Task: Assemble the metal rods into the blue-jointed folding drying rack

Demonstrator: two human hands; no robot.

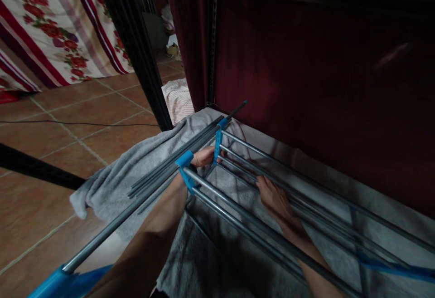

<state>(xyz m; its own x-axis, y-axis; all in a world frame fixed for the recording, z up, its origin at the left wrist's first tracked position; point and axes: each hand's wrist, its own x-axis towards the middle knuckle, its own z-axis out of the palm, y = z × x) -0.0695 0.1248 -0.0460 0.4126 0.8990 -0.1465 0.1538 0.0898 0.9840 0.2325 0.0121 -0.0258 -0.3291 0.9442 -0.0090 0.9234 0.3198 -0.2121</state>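
A rack of grey metal tubes (238, 207) joined by blue plastic brackets lies across a grey blanket. My left hand (204, 156) reaches under a near tube and closes on the far blue bracket (218, 146); some of its fingertips are hidden behind that piece. Farther right, my right hand (272, 194) has its fingers wrapped round one of the thin inner tubes (238, 167). Beside my left forearm is the nearer blue bracket (186, 171), touched by neither hand. Several loose grey rods (170, 164) lie together left of the brackets.
The grey blanket (102, 189) covers part of the tiled floor (78, 139). Black metal posts (136, 48) stand at the left, with a dark red panel (306, 71) behind the rack. A floral curtain (50, 26) hangs at the back left, and a cable (81, 123) crosses the tiles.
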